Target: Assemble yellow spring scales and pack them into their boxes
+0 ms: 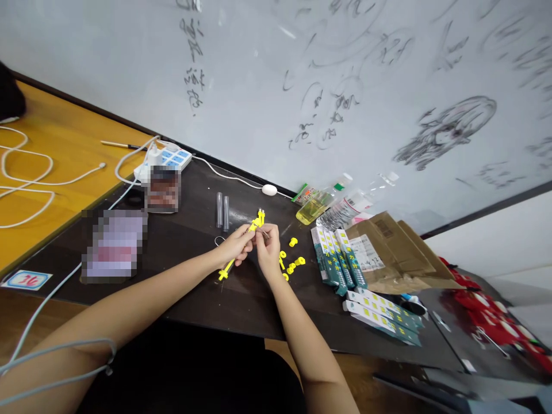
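Head view: left hand (237, 244) is gripping the yellow rod (257, 222) over the dark table (241, 305), fingers closed round its middle, probably to steady it. Right hand (269, 249) is pinching by the rod's upper end, fingertips pretty much closed on what's looking like a thin metal piece (264, 233), tho it's tiny. Loose yellow parts (293, 242) are lying just right of the rod, likely for easy reach. Clear tubes (226, 214) are lying left of its upper end; green-and-white boxes (330, 261) are sitting farther right, I guess so they're not crowding the hands.
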Tool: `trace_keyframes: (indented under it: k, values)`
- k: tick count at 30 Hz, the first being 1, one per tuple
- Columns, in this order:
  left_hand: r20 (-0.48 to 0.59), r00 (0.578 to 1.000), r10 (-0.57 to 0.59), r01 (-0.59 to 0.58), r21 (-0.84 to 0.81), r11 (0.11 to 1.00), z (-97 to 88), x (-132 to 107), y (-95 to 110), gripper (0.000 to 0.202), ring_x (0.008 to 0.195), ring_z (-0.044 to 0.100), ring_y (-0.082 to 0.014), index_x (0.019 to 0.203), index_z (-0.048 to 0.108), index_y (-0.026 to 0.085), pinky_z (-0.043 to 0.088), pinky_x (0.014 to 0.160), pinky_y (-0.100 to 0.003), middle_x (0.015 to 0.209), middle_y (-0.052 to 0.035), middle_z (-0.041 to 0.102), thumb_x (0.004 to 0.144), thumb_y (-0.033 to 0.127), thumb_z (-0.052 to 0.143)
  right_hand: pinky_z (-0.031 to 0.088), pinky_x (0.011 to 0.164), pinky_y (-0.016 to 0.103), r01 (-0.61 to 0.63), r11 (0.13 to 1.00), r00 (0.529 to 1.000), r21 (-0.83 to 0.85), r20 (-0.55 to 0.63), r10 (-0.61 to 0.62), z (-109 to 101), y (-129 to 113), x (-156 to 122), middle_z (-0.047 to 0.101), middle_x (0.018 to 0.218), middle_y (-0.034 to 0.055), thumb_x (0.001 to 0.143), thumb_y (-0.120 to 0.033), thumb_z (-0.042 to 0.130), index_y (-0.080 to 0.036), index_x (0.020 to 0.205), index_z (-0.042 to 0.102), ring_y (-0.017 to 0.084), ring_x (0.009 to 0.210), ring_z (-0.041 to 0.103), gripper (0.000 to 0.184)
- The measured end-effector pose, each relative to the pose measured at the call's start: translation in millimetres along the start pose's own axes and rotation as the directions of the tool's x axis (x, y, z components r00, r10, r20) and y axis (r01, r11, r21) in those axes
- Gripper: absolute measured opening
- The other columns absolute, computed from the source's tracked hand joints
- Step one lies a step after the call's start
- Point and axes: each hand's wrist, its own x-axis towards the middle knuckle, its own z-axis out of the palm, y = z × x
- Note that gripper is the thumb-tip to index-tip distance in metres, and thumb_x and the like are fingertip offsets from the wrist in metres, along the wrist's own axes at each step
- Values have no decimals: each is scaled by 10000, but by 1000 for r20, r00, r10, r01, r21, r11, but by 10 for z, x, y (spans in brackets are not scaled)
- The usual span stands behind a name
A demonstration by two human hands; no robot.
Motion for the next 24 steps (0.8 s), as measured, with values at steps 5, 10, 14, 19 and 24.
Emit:
trace_keyframes:
  k: [5, 10, 14, 19, 24]
  values:
    - [93, 995, -44, 60, -183, 981, 57, -51, 41, 242, 286, 246, -23, 1110, 452, 278, 220, 274, -119, 553, 105, 350, 920, 425, 414, 454, 743, 291, -67, 995, 997, -74, -31, 65, -32, -14, -23, 537, 883, 29, 909, -279, 419, -211, 928, 423, 146, 793, 550, 71]
    - [64, 997, -52, 68, -291, 954, 94, -59, 14, 241, 278, 243, -14, 1083, 470, 263, 184, 276, -107, 544, 108, 345, 913, 430, 436, 438, 710, 282, -47, 975, 998, -218, 19, 53, -66, -68, -21, 528, 823, 19, 914, -283, 383, -221, 858, 377, 147, 749, 534, 84]
    - [82, 995, -59, 86, -370, 925, 95, -33, -20, 239, 276, 239, -11, 1066, 480, 248, 173, 275, -106, 543, 110, 354, 898, 418, 471, 432, 721, 300, -1, 948, 998, -319, 64, 23, -102, -87, 7, 523, 828, 27, 909, -262, 364, -223, 858, 370, 162, 762, 529, 64]
    - [92, 994, -59, 91, -400, 912, 89, -25, -36, 185, 271, 226, -13, 1006, 474, 234, 174, 261, -110, 538, 108, 364, 910, 392, 454, 425, 747, 314, 73, 900, 992, -429, 126, -20, -146, -73, 26, 503, 837, 39, 917, -252, 347, -219, 852, 392, 180, 804, 513, 86]
    - [55, 998, -11, 30, -352, 936, 104, -43, -31, 254, 265, 238, -16, 1090, 478, 252, 178, 254, -112, 535, 111, 366, 899, 419, 480, 423, 781, 316, 99, 921, 991, -376, 126, -55, -149, -50, 31, 499, 885, 51, 927, -241, 335, -210, 881, 412, 179, 857, 506, 95]
